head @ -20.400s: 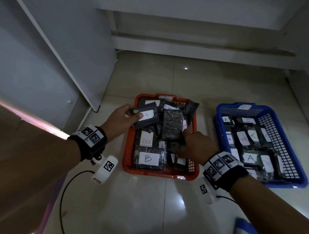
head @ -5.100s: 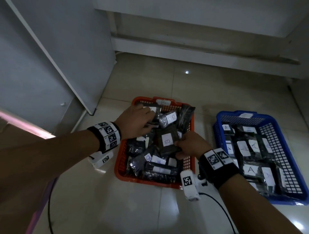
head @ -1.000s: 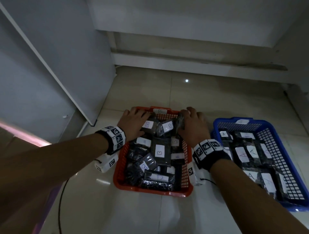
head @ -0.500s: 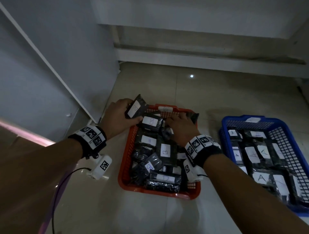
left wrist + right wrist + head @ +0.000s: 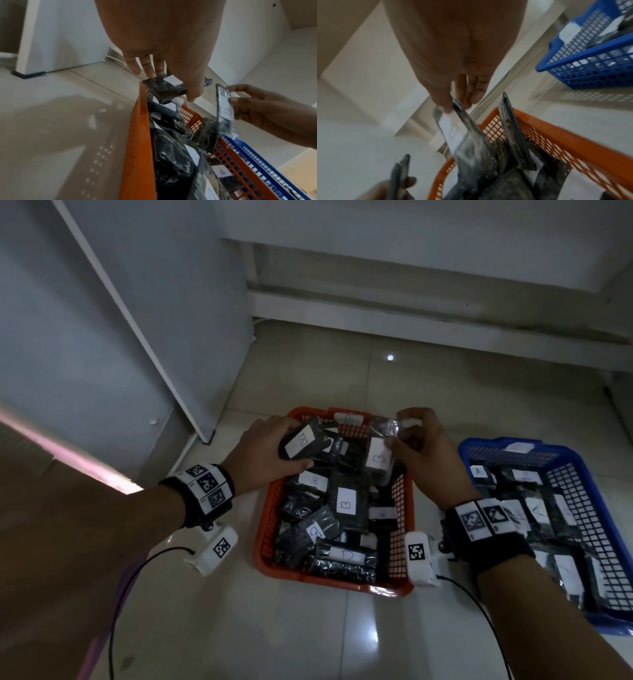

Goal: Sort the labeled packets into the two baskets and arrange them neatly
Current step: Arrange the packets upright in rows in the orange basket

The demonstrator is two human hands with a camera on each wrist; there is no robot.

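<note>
An orange basket (image 5: 265, 518) on the floor holds several dark packets with white B labels. My left hand (image 5: 263, 453) grips one B packet (image 5: 303, 441) over the basket's far left corner; the left wrist view shows that packet (image 5: 163, 88) between fingers and thumb. My right hand (image 5: 421, 443) pinches the top of another B packet (image 5: 378, 453), which hangs upright above the basket's far right part, also in the right wrist view as a packet (image 5: 462, 134). A blue basket (image 5: 582, 508) to the right holds packets labeled A.
The baskets stand side by side on a glossy tiled floor (image 5: 308, 628). A white cabinet panel (image 5: 154, 320) rises at the left and a low white ledge (image 5: 411, 309) runs behind. Cables trail from both wrist cameras.
My left hand brought its packet from outside the rim to over the basket. My right hand lifted a B packet up out of the pile at the far right.
</note>
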